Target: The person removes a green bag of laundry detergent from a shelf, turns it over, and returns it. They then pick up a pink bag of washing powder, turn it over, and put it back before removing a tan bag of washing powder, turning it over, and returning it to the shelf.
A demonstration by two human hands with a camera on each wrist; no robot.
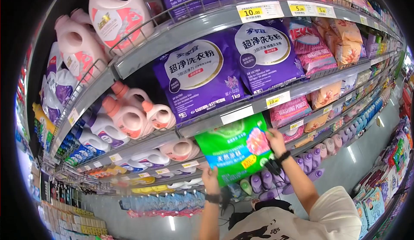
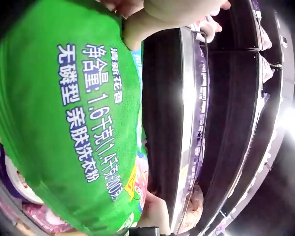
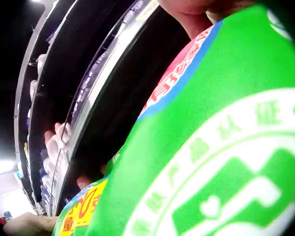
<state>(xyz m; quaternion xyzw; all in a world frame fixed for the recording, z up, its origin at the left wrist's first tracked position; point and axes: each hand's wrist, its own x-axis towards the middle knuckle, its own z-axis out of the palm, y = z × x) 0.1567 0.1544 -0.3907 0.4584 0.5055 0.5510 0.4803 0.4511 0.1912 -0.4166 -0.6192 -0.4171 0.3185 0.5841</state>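
Note:
A green bag of washing powder (image 1: pixel 233 151) with a pink flower print is held up in front of the lower shelves, slightly tilted. My left hand (image 1: pixel 211 179) grips its lower left edge. At the upper right edge, my right hand (image 1: pixel 276 141) pinches the bag. The left wrist view shows the green bag (image 2: pixel 73 123) close up, the left thumb (image 2: pixel 135 32) bent over its side. In the right wrist view the bag (image 3: pixel 221 118) fills much of the picture, with the right hand (image 3: pixel 196 12) at its top edge.
Large purple washing powder bags (image 1: pixel 198 78) stand on the shelf above the green bag. Pink detergent bottles (image 1: pixel 129 115) are to the left, pink washing powder bags (image 1: pixel 291 110) to the right. Wire rails and price tags (image 1: pixel 278 98) line the shelf edges. Purple bottles (image 1: pixel 308 162) stand low down.

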